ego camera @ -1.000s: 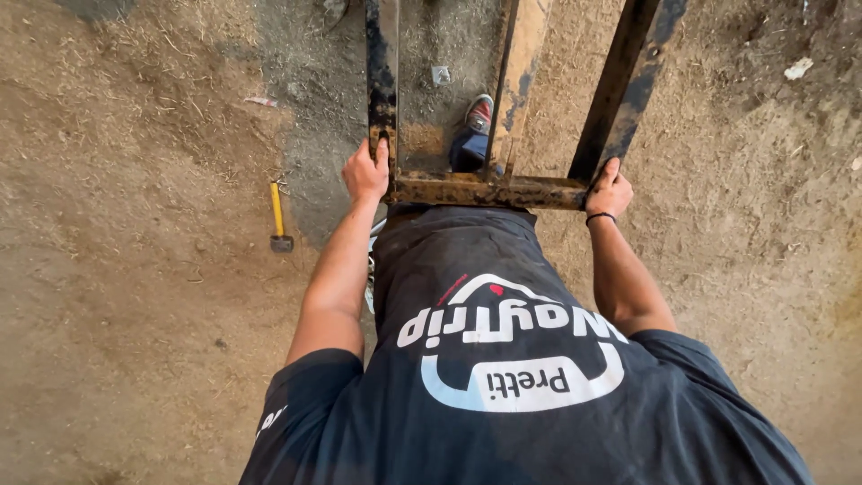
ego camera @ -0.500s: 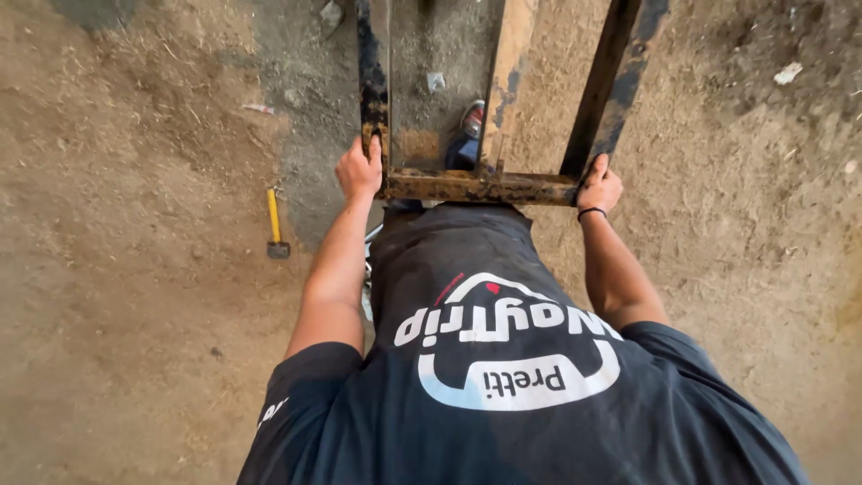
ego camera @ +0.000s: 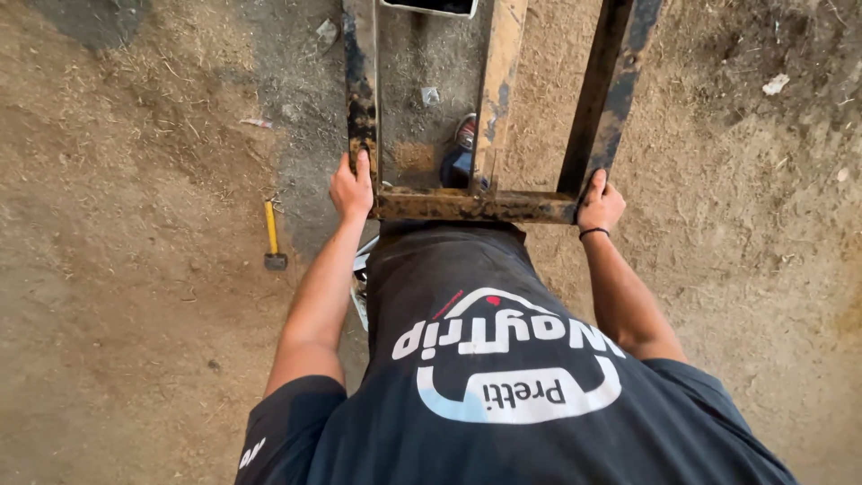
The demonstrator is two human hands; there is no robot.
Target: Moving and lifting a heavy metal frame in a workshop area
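A rusty metal frame [ego camera: 467, 205] of dark square bars hangs in front of my body over the dirt ground. My left hand [ego camera: 350, 187] grips its left upright bar near the lower corner. My right hand [ego camera: 600, 205], with a dark band on the wrist, grips the right upright bar at the other corner. A pale wooden-looking slat [ego camera: 501, 81] runs up through the middle of the frame. My dark printed shirt fills the lower part of the view. One shoe [ego camera: 460, 148] shows through the frame.
A small hammer with a yellow handle [ego camera: 271, 235] lies on the ground left of my left arm. Bits of debris [ego camera: 774, 84] dot the sandy ground. A dark rectangular object [ego camera: 429, 6] sits at the top edge.
The frame and both hands sit slightly lower and more centred in the view; both grips are unchanged. The hammer has not moved on the ground.
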